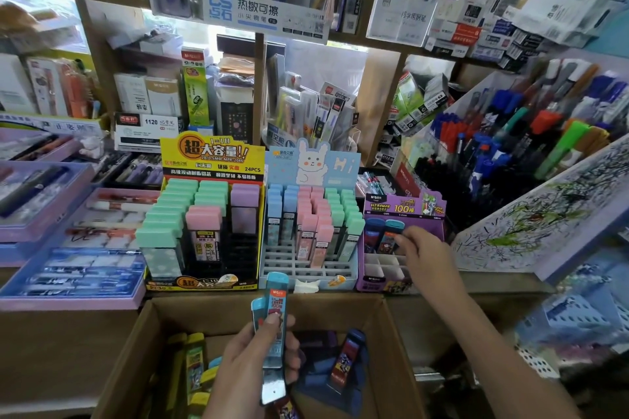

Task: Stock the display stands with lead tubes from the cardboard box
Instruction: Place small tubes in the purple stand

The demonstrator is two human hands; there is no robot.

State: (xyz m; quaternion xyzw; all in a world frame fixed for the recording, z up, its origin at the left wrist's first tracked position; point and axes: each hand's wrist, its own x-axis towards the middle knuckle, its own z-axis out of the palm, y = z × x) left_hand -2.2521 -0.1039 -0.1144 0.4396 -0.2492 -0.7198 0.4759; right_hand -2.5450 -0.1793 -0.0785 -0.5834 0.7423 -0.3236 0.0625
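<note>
Gripping lead tubes [276,311] with left hand [250,355], right hand [425,253] at stand [376,282].

The 9 o'clock stand [212,160] is yellow and black, its tubes [170,214] mint, pink, lilac. The centre stand [345,165] is pale blue with a white rabbit [311,163]. The 3 o'clock stand [401,206] is purple, with a teal-capped tube [394,226]. The box [136,357] is brown; the raised tubes [276,309] teal, red-labelled.

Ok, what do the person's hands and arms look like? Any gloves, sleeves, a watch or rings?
The left hand and right hand are bare: no gloves, rings or bracelets show. Both forearms are bare too, with no sleeve, watch or strap in view down to the picture's lower edge. No markings show on them.
</note>
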